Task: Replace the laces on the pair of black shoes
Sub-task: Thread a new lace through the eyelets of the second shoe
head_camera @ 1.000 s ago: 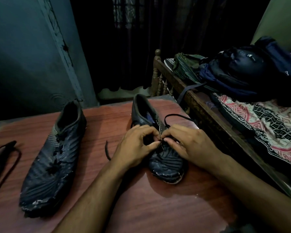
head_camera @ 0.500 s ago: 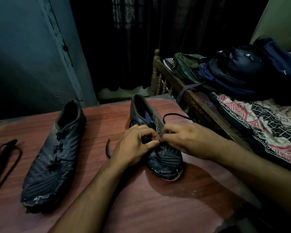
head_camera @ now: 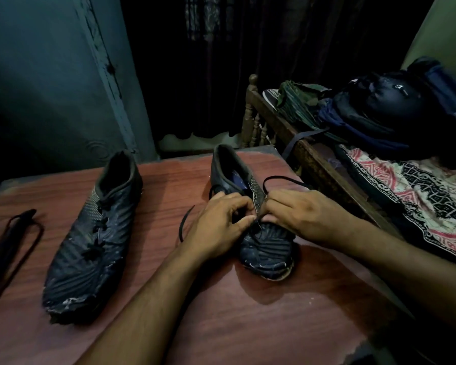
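Hands [head_camera: 219, 227] unmoved; fingertips [head_camera: 248, 219] apparently pinch lace [head_camera: 282, 179] (midfoot).

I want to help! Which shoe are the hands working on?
The shoe on the right, beside the bed: both the left hand and right hand pinch its lace. The shoe on the left lies untouched.

a reddish wood-grain table [head_camera: 221, 325] carries two black shoes. the left shoe [head_camera: 90, 241] lies at nine o'clock, toe toward the viewer. the right shoe [head_camera: 263, 246] sits at one o'clock, its lace end [head_camera: 184, 225] trailing onto the wood beside it. a loose black lace [head_camera: 13, 241] lies at the far nine o'clock edge.
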A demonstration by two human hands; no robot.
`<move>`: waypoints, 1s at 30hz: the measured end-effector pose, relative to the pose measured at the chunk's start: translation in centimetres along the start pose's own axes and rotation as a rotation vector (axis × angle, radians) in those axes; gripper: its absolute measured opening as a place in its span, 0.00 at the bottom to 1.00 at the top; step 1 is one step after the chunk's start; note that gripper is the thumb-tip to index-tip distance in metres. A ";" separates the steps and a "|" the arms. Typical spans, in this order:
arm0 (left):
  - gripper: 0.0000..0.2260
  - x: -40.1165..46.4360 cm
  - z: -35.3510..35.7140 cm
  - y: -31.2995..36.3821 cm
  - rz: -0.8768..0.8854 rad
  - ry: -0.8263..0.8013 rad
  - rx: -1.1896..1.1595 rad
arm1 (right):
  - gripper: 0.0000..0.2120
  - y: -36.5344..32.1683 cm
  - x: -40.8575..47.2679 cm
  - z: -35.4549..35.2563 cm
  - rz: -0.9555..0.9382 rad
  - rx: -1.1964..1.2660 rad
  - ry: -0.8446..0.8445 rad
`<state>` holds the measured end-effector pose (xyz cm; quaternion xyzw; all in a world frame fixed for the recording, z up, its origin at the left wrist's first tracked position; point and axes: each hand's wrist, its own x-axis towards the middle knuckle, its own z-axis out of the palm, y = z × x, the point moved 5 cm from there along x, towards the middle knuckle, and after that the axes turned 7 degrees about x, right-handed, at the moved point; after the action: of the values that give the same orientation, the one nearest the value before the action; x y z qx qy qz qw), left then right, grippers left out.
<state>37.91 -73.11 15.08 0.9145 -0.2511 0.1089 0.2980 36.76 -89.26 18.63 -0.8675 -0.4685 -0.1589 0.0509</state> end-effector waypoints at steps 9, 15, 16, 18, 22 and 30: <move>0.13 0.3 0.4 -0.3 -0.132 0.005 -0.041 | 0.08 -0.7 0.0 1.4 0.442 0.307 0.037; 0.15 0.2 0.3 -0.6 -0.093 0.019 -0.083 | 0.11 -1.6 0.2 1.0 0.516 0.264 0.032; 0.15 0.2 0.3 -0.6 -0.087 0.019 -0.085 | 0.11 -1.6 0.2 0.9 0.526 0.266 0.044; 0.14 0.2 0.3 -0.7 -0.079 0.007 -0.090 | 0.11 -1.6 0.0 0.8 0.538 0.259 0.064; 0.07 0.3 0.4 -0.6 -0.055 -0.027 -0.073 | 0.13 -1.8 -0.7 0.8 0.462 0.239 0.039; 0.03 0.3 0.3 -0.3 -0.022 -0.007 0.003 | 0.15 -1.3 -0.6 0.2 0.303 0.169 -0.024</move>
<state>38.28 -73.22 14.80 0.9180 -0.2419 0.1030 0.2969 35.43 -89.02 18.15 -0.9227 -0.3448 -0.0991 0.1413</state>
